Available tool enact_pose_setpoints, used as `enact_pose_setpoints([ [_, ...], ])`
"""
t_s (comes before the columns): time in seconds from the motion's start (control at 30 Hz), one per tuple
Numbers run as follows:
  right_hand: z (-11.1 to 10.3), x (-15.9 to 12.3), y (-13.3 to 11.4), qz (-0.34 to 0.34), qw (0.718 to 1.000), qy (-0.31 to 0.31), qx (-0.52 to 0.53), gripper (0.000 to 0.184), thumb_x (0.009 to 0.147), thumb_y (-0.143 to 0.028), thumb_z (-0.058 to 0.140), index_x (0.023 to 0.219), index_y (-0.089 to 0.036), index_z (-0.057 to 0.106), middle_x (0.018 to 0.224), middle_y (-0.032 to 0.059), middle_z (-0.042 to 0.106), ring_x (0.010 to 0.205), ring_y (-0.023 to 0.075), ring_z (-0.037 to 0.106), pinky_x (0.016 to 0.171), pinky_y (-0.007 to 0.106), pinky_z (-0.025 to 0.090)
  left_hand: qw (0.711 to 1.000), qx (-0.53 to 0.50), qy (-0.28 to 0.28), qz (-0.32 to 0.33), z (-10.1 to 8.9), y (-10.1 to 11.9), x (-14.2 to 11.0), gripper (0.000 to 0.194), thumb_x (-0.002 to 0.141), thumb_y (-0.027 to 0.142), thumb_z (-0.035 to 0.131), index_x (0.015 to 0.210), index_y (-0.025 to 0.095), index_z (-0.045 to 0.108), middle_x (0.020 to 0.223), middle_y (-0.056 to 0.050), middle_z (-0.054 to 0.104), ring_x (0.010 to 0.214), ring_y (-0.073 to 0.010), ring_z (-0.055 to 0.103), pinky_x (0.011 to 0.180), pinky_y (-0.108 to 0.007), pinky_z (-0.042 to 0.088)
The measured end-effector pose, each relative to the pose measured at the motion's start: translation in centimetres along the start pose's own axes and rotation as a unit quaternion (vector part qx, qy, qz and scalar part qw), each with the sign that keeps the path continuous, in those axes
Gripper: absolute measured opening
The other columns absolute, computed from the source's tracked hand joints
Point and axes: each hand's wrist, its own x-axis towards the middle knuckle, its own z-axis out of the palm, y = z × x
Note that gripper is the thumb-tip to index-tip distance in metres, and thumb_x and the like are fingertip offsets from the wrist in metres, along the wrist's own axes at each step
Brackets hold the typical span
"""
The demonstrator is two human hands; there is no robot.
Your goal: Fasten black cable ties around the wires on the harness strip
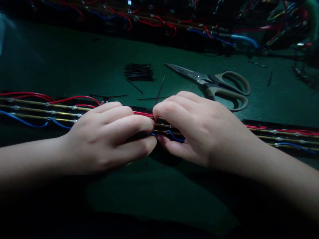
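Observation:
A long strip of brass-coloured rods with red and blue wires [63, 113] runs across the bench in front of me. My left hand [112, 132] is closed on the strip, thumb and forefinger close together at its near side; the fingertips hide what lies between them. My right hand [199, 126] curls over the same strip, forefinger at the far side and thumb at the near side. A thin black cable tie [160, 89] sticks up beside the right forefinger; its lower end is hidden. Another dark tie [152, 98] lies flat just behind the hands.
Scissors [199, 77] with grey and black handles lie on the green bench top [74, 66] beyond my right hand. A pile of black cable ties [139, 72] is left of them. Along the back runs another wired assembly [154, 21] with red and blue wires.

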Motion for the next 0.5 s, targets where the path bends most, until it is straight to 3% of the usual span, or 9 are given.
enact_pose_setpoints([
  [0.2, -0.02, 0.04, -0.02, 0.002, 1.0, 0.013, 0.012, 0.025, 0.096, -0.025, 0.058, 0.117, -0.015, 0.065, 0.099, 0.0097, 0.071, 0.087, 0.0246, 0.06, 0.068, 0.033, 0.046, 0.994, -0.089, 0.002, -0.059, -0.49, 0.22, -0.09, 0.009, 0.101, 0.011, 0.059, 0.105, 0.015, 0.066, 0.093, -0.004, 0.076, 0.079, -0.0175, 0.063, 0.068, -0.035, 0.048],
  [0.5, -0.08, -0.02, 0.09, -0.006, 1.0, 0.012, 0.014, 0.022, 0.096, -0.024, 0.061, 0.115, -0.013, 0.065, 0.1, 0.0109, 0.072, 0.088, 0.0253, 0.061, 0.07, 0.035, 0.048, 0.993, -0.106, 0.013, -0.049, -0.74, 0.2, -0.34, 0.015, 0.095, 0.006, 0.062, 0.109, 0.011, 0.067, 0.082, -0.004, 0.076, 0.075, -0.0182, 0.063, 0.067, -0.035, 0.051],
])
